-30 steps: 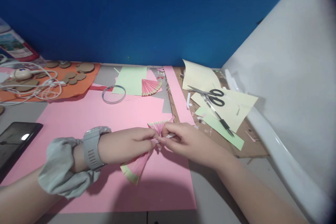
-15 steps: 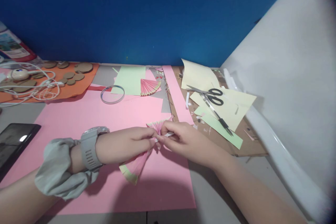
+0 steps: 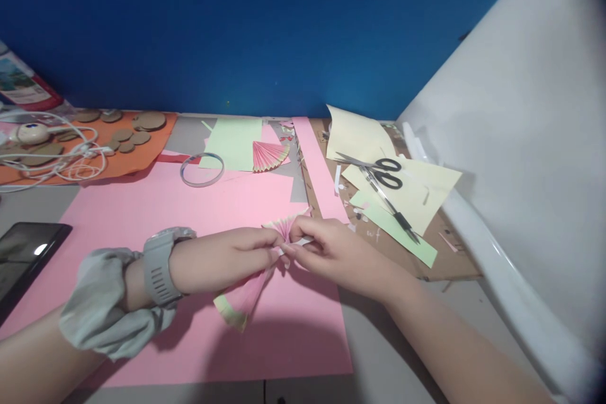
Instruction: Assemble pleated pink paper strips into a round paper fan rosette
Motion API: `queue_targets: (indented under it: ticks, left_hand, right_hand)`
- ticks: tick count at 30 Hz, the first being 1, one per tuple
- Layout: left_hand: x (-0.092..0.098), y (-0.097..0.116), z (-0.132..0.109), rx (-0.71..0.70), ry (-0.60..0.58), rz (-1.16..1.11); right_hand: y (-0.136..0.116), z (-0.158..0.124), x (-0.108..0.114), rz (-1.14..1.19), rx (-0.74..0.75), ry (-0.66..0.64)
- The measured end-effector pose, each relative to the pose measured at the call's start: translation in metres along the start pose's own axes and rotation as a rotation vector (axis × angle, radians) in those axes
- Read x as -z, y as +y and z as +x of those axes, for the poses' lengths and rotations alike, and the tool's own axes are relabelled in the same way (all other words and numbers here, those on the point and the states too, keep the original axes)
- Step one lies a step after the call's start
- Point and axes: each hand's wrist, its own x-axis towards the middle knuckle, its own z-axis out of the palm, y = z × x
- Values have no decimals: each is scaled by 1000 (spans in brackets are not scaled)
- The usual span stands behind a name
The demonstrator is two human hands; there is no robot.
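Observation:
A pleated pink paper fan [image 3: 243, 298] with a pale yellow edge is pinched at its middle between both hands, over a large pink sheet [image 3: 156, 214]. My left hand [image 3: 227, 259], with a grey watch and a grey scrunchie on the wrist, grips it from the left with closed fingers. My right hand [image 3: 326, 251] pinches the same spot from the right, where a small white strip shows at the fingertips. One half of the fan spreads down towards me, the other half [image 3: 283, 225] sticks up behind the fingers.
A second pink fan [image 3: 269, 156] lies on a green sheet [image 3: 231, 139] at the back beside a tape ring [image 3: 202, 169]. Black scissors [image 3: 386, 180] rest on yellow papers at right. Orange sheet [image 3: 151, 151] with cardboard discs and white cables at left, a phone [image 3: 21, 252].
Both hands keep their pinch on the fan. The view has drifted slightly, nothing else has moved.

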Motion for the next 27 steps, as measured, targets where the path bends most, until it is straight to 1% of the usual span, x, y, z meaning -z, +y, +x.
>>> queue_targets:
  ticks: [5, 10, 13, 16, 21, 27]
  left_hand:
    - [0, 0, 0, 2, 9, 2]
    - [0, -1, 1, -5, -11, -43]
    - [0, -3, 1, -18, -14, -92]
    - [0, -5, 0, 0, -7, -125]
    - [1, -1, -1, 10, -10, -101]
    - [1, 4, -3, 39, -25, -40]
  right_hand:
    - [0, 0, 0, 10, -21, 2]
    - [1, -1, -1, 86, -11, -6]
    - [1, -2, 1, 105, 7, 36]
    - [1, -3, 3, 140, 10, 67]
    - [0, -3, 1, 202, -45, 25]
    - [0, -3, -2, 197, -93, -19]
